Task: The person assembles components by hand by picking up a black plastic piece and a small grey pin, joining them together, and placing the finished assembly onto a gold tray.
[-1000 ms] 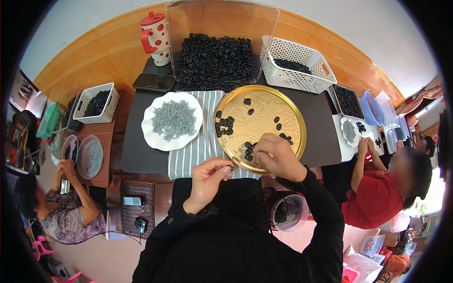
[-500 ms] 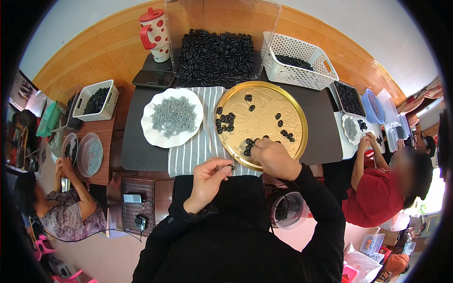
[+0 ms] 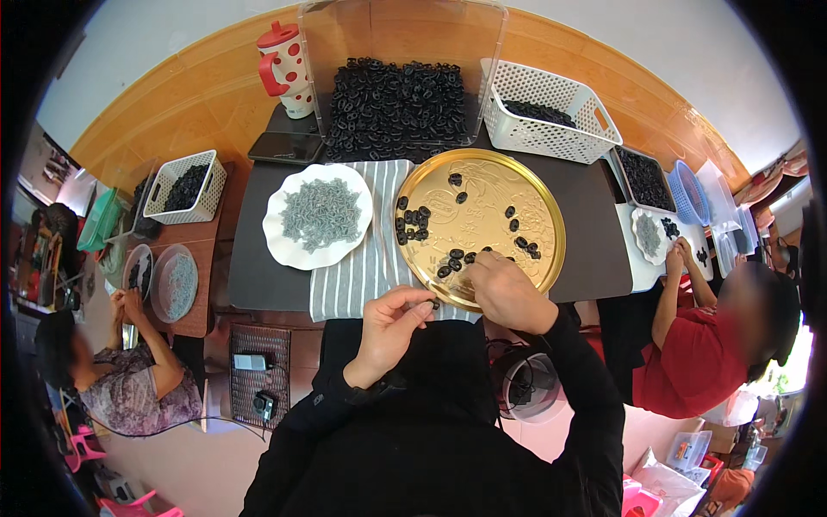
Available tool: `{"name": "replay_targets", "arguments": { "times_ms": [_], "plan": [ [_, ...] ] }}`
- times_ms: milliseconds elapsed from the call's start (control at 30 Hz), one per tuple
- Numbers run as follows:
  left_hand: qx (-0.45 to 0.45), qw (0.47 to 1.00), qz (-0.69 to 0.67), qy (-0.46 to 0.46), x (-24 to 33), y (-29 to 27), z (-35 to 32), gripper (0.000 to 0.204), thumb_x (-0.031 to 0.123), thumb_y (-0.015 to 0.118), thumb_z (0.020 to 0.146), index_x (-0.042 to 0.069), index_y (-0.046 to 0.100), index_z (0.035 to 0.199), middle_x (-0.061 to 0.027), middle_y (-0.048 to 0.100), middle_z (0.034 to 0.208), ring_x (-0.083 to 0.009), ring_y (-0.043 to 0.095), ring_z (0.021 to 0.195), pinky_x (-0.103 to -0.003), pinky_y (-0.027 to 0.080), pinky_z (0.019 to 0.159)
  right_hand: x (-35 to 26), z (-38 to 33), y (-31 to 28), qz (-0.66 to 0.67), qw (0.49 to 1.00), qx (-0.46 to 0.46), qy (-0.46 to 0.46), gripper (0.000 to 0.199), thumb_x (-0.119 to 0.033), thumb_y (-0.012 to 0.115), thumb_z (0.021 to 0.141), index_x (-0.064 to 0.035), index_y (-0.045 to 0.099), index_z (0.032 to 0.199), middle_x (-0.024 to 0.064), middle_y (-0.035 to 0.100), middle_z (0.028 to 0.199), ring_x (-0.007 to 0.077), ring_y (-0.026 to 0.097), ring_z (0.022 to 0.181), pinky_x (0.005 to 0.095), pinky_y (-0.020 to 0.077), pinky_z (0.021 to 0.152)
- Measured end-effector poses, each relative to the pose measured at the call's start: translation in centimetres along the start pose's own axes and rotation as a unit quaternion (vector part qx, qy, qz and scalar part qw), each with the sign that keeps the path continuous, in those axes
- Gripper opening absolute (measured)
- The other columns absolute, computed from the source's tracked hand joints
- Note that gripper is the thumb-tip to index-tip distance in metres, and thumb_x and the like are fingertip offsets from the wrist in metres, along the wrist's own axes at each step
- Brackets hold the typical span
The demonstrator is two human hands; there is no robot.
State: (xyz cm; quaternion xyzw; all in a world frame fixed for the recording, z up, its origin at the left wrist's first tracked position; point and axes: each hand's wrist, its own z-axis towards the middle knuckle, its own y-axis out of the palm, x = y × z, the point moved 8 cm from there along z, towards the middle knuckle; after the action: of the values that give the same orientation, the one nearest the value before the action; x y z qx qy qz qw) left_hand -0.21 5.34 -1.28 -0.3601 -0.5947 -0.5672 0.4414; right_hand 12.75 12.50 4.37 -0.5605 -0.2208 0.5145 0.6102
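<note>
My left hand (image 3: 388, 332) is just off the near edge of the round gold tray (image 3: 508, 185), thumb and forefinger pinching a small black plastic piece (image 3: 434, 304). Over the tray's near part, my right hand (image 3: 510, 293) has its fingers bunched and pointing down; what is between them is hidden. Several black oval pieces with holes (image 3: 456, 264) lie beside its fingertips. Another group of these pieces (image 3: 412, 224) sits along the tray's left side, and more are scattered at its far and right parts. A white scalloped plate (image 3: 277, 237) left of the tray bears a heap of small grey pieces (image 3: 323, 213).
A clear bin (image 3: 491, 95) of black pieces stands behind the tray, with a white perforated basket (image 3: 560, 142) to its right. A spotted cup (image 3: 295, 73) and dark phone (image 3: 285, 147) are at the back left. A striped cloth (image 3: 345, 289) lies under the plate. People work on both sides.
My right hand has shifted slightly right, showing more of the black pieces beside its fingertips. My left hand keeps its pinch on the small black piece. The whole view has shifted a little.
</note>
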Motion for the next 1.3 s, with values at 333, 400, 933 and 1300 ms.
{"name": "replay_targets", "arguments": {
  "times_ms": [333,400,933,1300],
  "plan": [
    [0.0,1.0,-0.012,-0.006,-0.8,0.6,1.0,0.015,-0.002,0.059,0.088,-0.002,0.065,0.101,-0.0038,0.06,0.083,-0.0083,0.058,0.071,-0.021,0.047,0.064,2.7,-1.7,1.7,0.338,0.918,0.099,0.182,0.009,0.003,0.049,0.086,0.001,0.056,0.092,0.0073,0.056,0.082,0.0163,0.056,0.075,0.0262,0.0449,0.069],
    [-0.001,1.0,-0.013,-0.009,-0.9,0.7,1.1,0.015,-0.002,0.059,0.087,-0.002,0.065,0.101,-0.0036,0.061,0.083,-0.008,0.057,0.071,-0.021,0.047,0.063,2.5,-2.0,2.9,0.497,0.824,0.09,0.256,0.008,0.0,0.048,0.09,0.0011,0.056,0.092,0.0031,0.056,0.082,0.0098,0.053,0.076,0.0235,0.0447,0.07],
    [-0.008,1.0,-0.014,0.008,-0.3,1.6,0.8,0.018,-0.005,0.058,0.087,-0.003,0.065,0.103,-0.0053,0.062,0.089,-0.008,0.059,0.074,-0.021,0.048,0.064,-0.3,-1.4,2.5,0.439,0.87,0.126,0.185,0.006,0.003,0.047,0.091,-0.0007,0.052,0.093,0.0027,0.052,0.083,0.01,0.05,0.075,0.0227,0.0424,0.067],
    [0.002,1.0,-0.019,-0.008,-0.5,1.4,0.3,0.024,-0.006,0.059,0.086,-0.001,0.063,0.109,-0.004,0.065,0.089,-0.0076,0.059,0.074,-0.02,0.048,0.065,-2.2,-0.7,0.6,0.263,0.947,0.164,0.082,0.007,0.004,0.054,0.084,0.0009,0.05,0.088,0.0153,0.052,0.079,0.0334,0.054,0.073,0.037,0.0434,0.063]
  ]
}}
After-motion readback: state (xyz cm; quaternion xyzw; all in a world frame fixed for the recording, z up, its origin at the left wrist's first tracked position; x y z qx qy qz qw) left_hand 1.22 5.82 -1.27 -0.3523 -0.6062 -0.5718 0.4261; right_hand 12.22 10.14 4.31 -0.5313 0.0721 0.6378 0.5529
